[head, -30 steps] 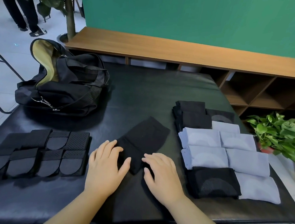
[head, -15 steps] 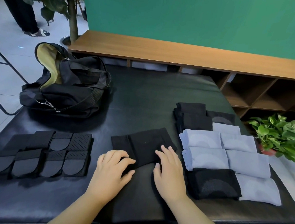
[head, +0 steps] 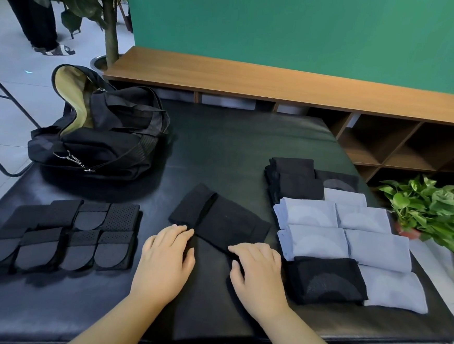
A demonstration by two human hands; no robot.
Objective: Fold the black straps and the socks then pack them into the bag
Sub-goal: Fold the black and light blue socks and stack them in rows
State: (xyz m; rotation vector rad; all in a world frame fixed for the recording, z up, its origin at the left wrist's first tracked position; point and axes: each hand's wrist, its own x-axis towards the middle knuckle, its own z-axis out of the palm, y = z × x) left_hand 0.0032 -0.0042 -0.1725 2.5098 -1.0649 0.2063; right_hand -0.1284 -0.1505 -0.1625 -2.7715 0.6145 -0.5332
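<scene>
Black padded table point(head: 236, 145), possibly vinyl, fronts green wall point(head: 313, 29).

Everything's placed around the sock point(head: 218, 220) at the middle of the mat point(head: 222, 144): folded straps point(head: 60, 234) are laid out to its left, stacked folded socks point(head: 343, 235) to its right, the bag point(head: 101, 132) is parked behind-left, and a potted plant point(head: 429, 206) is set off the mat, far right.

black sock point(head: 219, 220) flat, bag point(head: 101, 134) open
</scene>
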